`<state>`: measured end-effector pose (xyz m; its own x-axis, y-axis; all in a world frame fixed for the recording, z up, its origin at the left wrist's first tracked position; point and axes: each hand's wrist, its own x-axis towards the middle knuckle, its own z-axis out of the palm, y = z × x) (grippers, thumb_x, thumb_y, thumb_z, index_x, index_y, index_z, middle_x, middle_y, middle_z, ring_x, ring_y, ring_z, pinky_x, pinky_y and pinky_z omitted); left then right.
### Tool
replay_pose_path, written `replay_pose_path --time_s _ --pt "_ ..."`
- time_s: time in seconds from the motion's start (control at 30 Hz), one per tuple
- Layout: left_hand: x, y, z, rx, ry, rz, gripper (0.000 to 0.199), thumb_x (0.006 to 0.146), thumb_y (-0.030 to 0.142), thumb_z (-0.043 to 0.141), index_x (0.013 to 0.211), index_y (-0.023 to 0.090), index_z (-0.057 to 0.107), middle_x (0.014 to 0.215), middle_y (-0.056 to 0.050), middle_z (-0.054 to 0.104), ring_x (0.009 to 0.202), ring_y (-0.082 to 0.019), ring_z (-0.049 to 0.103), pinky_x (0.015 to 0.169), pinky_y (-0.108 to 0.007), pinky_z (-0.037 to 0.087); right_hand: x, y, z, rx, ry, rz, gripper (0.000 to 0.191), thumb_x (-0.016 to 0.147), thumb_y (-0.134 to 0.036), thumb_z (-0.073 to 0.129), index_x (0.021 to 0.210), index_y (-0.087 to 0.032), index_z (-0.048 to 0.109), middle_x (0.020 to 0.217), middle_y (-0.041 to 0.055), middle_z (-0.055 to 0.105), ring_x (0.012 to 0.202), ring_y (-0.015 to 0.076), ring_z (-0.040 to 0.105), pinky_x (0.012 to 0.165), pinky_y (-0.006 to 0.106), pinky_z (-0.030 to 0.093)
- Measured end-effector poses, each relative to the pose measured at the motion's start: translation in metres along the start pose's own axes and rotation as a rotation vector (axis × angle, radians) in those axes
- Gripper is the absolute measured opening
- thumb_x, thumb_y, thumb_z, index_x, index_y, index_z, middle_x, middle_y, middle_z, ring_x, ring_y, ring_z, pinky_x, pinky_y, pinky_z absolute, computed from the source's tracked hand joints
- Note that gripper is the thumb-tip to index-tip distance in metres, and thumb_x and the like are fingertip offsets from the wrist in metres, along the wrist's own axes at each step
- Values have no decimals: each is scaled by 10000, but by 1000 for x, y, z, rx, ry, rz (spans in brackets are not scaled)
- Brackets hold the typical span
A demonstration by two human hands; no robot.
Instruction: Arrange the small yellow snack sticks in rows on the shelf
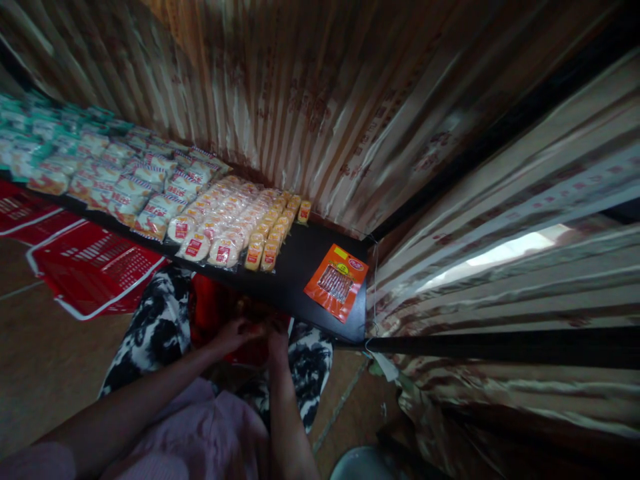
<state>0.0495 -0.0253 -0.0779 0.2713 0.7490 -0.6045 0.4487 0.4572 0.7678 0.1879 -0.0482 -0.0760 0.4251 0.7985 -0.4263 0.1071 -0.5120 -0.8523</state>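
Observation:
My left hand [233,335] is low between my knees, just below the front edge of a black shelf [320,233]. Its fingers are bent together around a small, dim thing that I cannot make out. Close beside it, my right hand [277,337] is closed too, and shadow hides what its fingers hold. Beneath both hands there is a red container [205,303], mostly dark. On the shelf above them stand rows of small yellow packaged snacks [270,240] and round white wrapped crackers [225,250]. An orange snack packet [337,283] lies flat at the shelf's right end.
Larger white snack bags [160,215] and green-white bags [25,157] fill the shelf's left side. Red baskets [97,260] with white rims sit on the tiled floor at left. Striped plastic sheeting [310,87] hangs behind and to the right. A pale round rim [360,463] shows at the bottom.

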Motion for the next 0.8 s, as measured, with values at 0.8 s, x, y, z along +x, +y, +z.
replay_pose_path --time_s 0.8 --pt "-40 23 -6 145 5 130 394 695 269 533 1068 144 556 987 -53 652 883 -183 593 756 -240 447 -20 5 3 155 -14 1 530 877 -486 273 1096 -138 607 995 95 685 909 199 650 718 271 516"
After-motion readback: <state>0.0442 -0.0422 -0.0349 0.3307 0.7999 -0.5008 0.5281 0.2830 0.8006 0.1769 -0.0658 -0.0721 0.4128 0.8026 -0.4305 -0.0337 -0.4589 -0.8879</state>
